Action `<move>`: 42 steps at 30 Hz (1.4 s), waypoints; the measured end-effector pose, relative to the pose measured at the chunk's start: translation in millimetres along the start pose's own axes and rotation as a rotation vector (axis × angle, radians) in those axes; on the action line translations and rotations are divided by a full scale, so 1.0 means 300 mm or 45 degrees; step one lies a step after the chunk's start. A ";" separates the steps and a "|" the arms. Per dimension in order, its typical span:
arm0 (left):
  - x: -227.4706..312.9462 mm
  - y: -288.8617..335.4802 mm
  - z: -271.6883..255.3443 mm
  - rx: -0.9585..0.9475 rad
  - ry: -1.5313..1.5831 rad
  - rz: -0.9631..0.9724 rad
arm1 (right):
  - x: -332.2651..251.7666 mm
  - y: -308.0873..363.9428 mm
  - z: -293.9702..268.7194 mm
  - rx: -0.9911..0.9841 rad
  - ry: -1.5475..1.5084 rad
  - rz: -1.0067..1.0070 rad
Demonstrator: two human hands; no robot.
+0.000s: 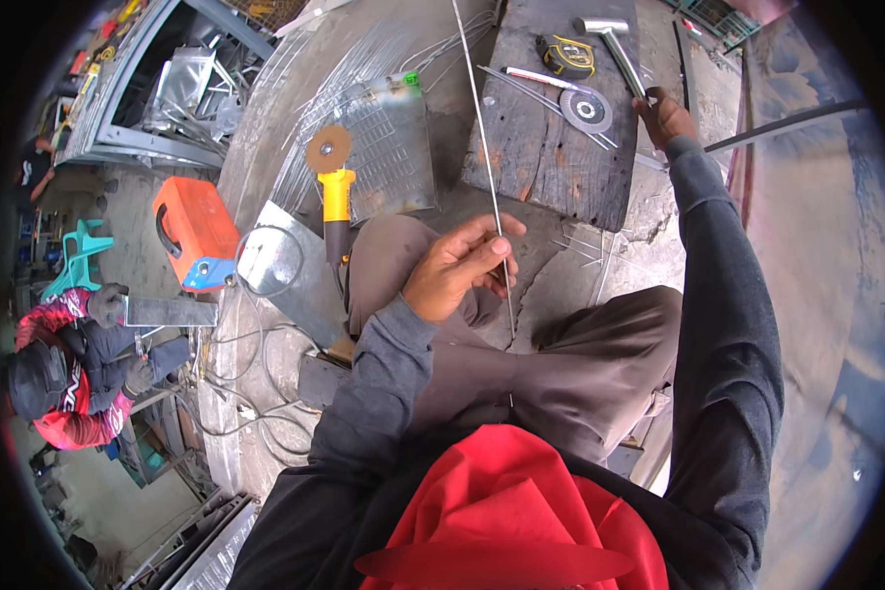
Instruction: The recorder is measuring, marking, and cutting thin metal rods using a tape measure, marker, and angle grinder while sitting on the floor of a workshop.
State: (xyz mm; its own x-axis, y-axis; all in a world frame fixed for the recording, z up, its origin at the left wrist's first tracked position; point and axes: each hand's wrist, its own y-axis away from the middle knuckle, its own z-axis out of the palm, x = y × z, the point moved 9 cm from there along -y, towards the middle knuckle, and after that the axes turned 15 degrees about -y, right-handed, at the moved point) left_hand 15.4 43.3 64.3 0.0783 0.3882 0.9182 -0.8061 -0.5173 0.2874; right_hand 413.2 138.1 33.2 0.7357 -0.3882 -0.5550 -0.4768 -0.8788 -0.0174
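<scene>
My left hand (462,267) pinches a long thin metal rod (479,118) between thumb and fingers. The rod slants up past the left edge of a dark, worn wooden board (551,177), and its lower end is near my crossed legs. At the board's right edge, my right hand (667,120) is closed round the lower handle of a metal hammer (617,54), whose head lies toward the far end. On the board are a black and yellow tape measure (566,57), a cutting disc (587,110), a white and red pen-like stick (529,76) and several thin rods.
Left of me lie a yellow angle grinder (336,197), a scored metal sheet (393,147), bundled wires (315,93) and an orange machine (195,228) with cables. A co-worker (64,374) holds a metal piece at far left. A metal bar (787,126) crosses at right.
</scene>
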 end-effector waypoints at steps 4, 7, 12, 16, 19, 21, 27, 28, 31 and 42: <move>0.068 -0.087 -0.015 0.068 -0.224 0.111 | -0.019 -0.030 -0.037 -0.102 0.039 0.066; -0.009 -0.123 0.027 0.036 -0.330 -0.037 | -0.090 -0.019 -0.074 -0.369 -0.320 0.331; -0.185 -0.153 0.118 -0.127 -0.321 -0.125 | -0.167 0.108 -0.055 -0.190 -1.190 0.613; -0.219 -0.162 0.118 -0.121 -0.321 -0.168 | -0.193 0.365 -0.097 0.073 -1.286 0.399; -0.221 -0.178 0.153 -0.200 -0.389 -0.151 | -0.160 0.662 -0.155 0.404 -1.107 0.169; -0.238 -0.197 0.188 -0.272 -0.445 -0.148 | -0.213 0.834 -0.196 0.539 -1.273 0.043; -0.294 -0.256 0.209 -0.260 -0.332 -0.281 | -0.175 1.074 -0.127 0.461 -1.484 0.319; -0.294 -0.268 0.220 -0.269 -0.343 -0.290 | -0.141 1.090 -0.109 0.468 -1.440 0.341; -0.299 -0.274 0.227 -0.254 -0.363 -0.316 | -0.145 1.113 -0.077 0.424 -1.419 0.392; -0.366 -0.295 0.194 -0.207 -0.462 -0.365 | -0.173 1.059 0.007 0.296 -1.100 0.238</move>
State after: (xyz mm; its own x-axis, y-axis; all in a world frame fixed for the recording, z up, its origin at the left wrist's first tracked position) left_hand 112.2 2.2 -46.3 0.4868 0.1921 0.8521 -0.8008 -0.2916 0.5232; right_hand 222.4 -120.4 54.6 0.0653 -0.0935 -0.9935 -0.7059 -0.7080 0.0202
